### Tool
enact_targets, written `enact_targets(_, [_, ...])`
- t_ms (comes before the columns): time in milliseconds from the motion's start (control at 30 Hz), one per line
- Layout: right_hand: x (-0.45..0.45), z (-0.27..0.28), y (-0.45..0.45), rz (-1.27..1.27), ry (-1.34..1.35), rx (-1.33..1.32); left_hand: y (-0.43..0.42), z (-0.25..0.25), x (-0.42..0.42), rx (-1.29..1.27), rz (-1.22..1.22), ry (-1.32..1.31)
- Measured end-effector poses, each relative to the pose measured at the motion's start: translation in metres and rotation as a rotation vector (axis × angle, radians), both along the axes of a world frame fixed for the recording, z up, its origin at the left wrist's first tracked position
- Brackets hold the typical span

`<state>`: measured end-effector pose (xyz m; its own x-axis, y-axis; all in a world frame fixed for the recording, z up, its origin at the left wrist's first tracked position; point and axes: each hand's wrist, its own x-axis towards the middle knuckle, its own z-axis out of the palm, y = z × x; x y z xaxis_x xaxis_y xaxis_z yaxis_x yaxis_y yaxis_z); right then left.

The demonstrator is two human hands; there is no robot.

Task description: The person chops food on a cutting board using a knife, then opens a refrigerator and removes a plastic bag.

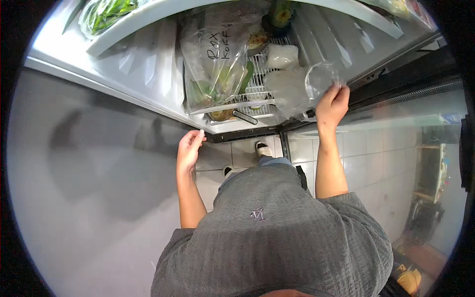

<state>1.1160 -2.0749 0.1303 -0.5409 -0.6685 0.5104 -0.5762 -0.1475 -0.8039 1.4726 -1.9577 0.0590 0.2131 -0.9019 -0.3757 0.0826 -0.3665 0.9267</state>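
My right hand [332,105] pinches the edge of a clear plastic bag [292,89] at the right side of the open fridge. The bag spreads over the front of the wire shelf; I cannot tell if anything is inside it. My left hand [189,150] is closed, thumb against fingers, beside the fridge's left front edge. A small whitish tip shows at its fingertips, too small to name. Close to that hand, on the shelf, lies a larger clear bag [213,64] with black handwriting and green produce in it.
A wrapped white block [282,56] and a dark jar [280,19] sit on the wire shelf [256,81]. Bagged greens [106,15] are at the upper left. The glass door [376,158] stands open on my right; a grey panel [99,163] is on my left.
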Motion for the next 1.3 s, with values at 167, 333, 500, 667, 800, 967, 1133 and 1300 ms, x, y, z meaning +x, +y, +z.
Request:
enact_targets(167, [0.002, -0.018, 0.046, 0.075, -0.015, 0.311, -0.011, -0.010, 0.003, -0.128, -0.017, 0.107])
enact_targets(333, [-0.017, -0.068, 0.084, 0.145, 0.146, 0.622, -0.022, -0.006, -0.002, -0.104, -0.131, 0.017])
enact_targets(500, [-0.032, -0.097, 0.101, 0.145, 0.203, 0.766, -0.036, -0.006, -0.012, -0.035, -0.196, -0.014])
enact_targets(667, [-0.043, -0.130, 0.110, 0.118, 0.090, 0.779, -0.051, -0.007, -0.023, -0.008, -0.283, -0.068])
enact_targets(800, [-0.058, -0.159, 0.117, 0.156, 0.017, 0.786, -0.064, -0.007, -0.030, -0.037, -0.400, -0.123])
enact_targets(967, [-0.046, -0.139, 0.118, 0.211, -0.512, 0.668, -0.072, -0.002, -0.044, -0.065, -0.417, -0.121])
enact_targets(1133, [-0.047, -0.099, 0.104, 0.645, -1.248, 0.713, -0.076, -0.003, -0.045, -0.080, -0.428, -0.129])
enact_targets(1300, [-0.022, -0.032, 0.036, 0.674, -0.937, 0.664, -0.077, -0.003, -0.043, -0.078, -0.431, -0.186])
